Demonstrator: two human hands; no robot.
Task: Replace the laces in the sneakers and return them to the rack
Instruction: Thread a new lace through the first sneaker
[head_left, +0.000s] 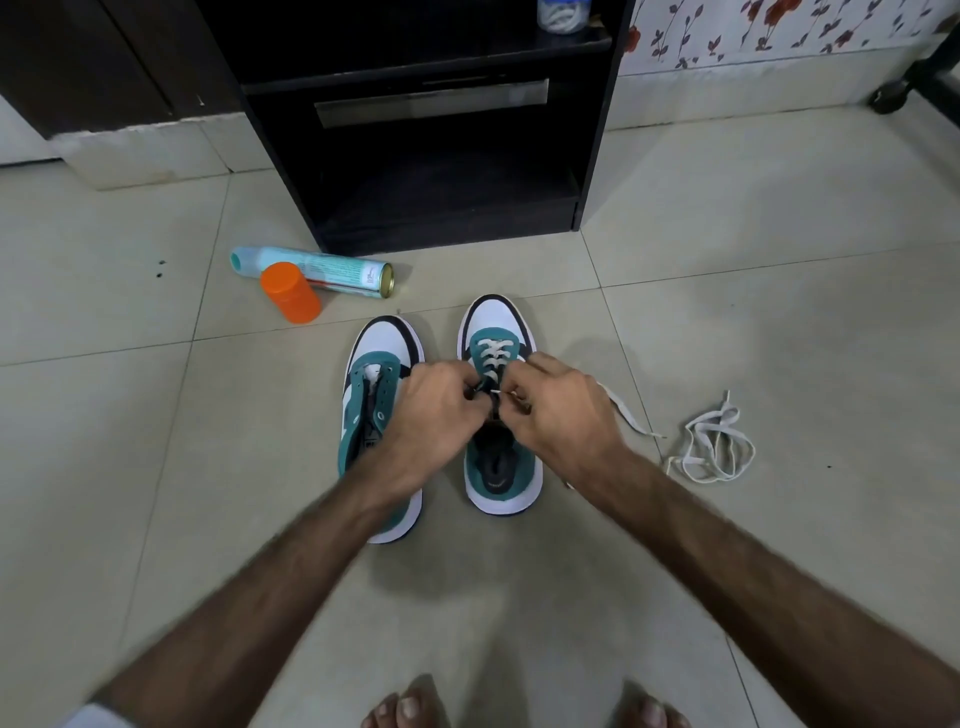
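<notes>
Two teal, white and black sneakers stand side by side on the tiled floor, toes pointing away from me. The left sneaker (382, 415) has no lace in its eyelets. The right sneaker (496, 332) has a white lace (492, 353) crossed through its front eyelets. My left hand (436, 415) and my right hand (558, 410) meet over the right sneaker's upper eyelets, both pinching the lace. One free end of that lace (626, 413) trails on the floor to the right. A second loose white lace (714, 441) lies bunched further right.
A black shoe rack (441, 171) with an open bottom shelf stands straight ahead. A teal spray can (317, 270) lies beside an orange-capped container (290, 292) at its left foot. A plastic jar (563, 13) sits on an upper shelf. My bare toes (410, 706) show at the bottom.
</notes>
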